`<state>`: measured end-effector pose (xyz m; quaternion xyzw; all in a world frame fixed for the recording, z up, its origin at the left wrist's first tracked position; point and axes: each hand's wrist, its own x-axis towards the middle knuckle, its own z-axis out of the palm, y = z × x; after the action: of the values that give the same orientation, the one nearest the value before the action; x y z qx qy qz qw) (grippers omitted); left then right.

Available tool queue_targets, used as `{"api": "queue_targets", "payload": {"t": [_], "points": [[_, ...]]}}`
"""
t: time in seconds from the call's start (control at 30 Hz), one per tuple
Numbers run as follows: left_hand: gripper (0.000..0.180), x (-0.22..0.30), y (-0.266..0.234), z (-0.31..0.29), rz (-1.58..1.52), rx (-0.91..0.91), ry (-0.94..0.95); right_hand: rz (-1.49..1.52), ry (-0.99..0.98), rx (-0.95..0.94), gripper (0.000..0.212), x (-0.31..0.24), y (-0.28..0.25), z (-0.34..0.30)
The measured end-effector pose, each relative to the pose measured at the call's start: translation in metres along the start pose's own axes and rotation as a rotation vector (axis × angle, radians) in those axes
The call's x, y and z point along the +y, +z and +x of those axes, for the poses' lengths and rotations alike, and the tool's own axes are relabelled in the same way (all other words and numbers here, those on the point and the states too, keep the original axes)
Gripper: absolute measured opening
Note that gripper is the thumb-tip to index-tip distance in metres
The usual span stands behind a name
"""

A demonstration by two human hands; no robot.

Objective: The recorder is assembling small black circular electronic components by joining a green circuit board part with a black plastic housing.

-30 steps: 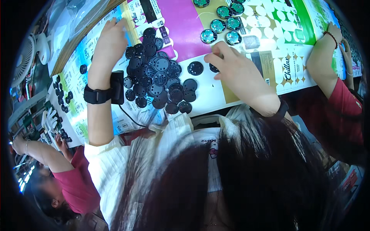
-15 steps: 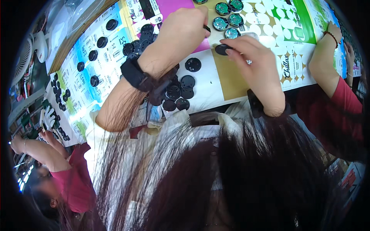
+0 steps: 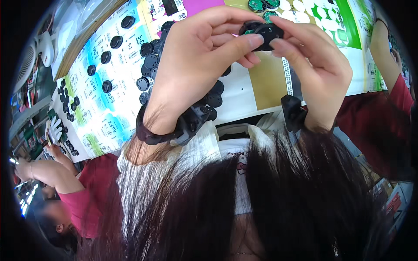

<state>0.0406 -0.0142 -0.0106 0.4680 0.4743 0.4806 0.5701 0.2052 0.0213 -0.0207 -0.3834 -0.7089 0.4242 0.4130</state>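
Above the paper-covered table, both of my hands meet over small round black parts. My left hand (image 3: 191, 61) pinches a black round casing (image 3: 247, 28) with a bit of green circuit board showing inside. A flat black disc cover (image 3: 270, 35) with small holes is tilted against that casing, gripped by the thumb and fingers of my right hand (image 3: 320, 54); my left thumb also touches it. Just beyond my fingers, round casings with green boards (image 3: 263, 4) lie on the table. Loose black discs (image 3: 150, 62) sit beside my left wrist, and more black discs (image 3: 214, 99) are partly hidden under it.
Thicker black round pieces (image 3: 116, 42) stand spaced out on the printed sheets (image 3: 126, 65) at the left. A wooden edge (image 3: 91, 37) borders the table's far left. Co-workers' arms are on both sides, one at the right (image 3: 383, 56). A white fan (image 3: 30, 63) stands far left.
My hands were apart and have come together, the left moving right. The cover in my right hand now rests against the casing in my left, and the green board inside shows.
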Motion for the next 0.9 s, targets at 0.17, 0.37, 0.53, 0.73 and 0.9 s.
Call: {"api": "queue_targets", "payload": {"t": [0.17, 0.37, 0.53, 0.73, 0.9], "points": [[0.028, -0.007, 0.003, -0.004, -0.016, 0.040, 0.037, -0.295, -0.267, 0.080, 0.042, 0.000, 0.012, -0.001], [0.028, 0.001, -0.001, -0.008, -0.089, 0.013, 0.038, -0.129, -0.350, 0.116, 0.046, -0.001, 0.009, 0.004], [0.028, 0.000, 0.002, -0.003, -0.169, -0.036, 0.027, -0.043, -0.482, 0.040, 0.048, 0.043, -0.002, 0.004], [0.029, -0.002, 0.001, -0.006, -0.193, -0.022, 0.029, -0.350, -0.434, 0.031, 0.047, -0.001, 0.000, 0.004], [0.029, -0.002, 0.001, -0.006, -0.229, -0.025, 0.026, -0.361, -0.457, 0.007, 0.047, -0.010, -0.003, 0.006]]}}
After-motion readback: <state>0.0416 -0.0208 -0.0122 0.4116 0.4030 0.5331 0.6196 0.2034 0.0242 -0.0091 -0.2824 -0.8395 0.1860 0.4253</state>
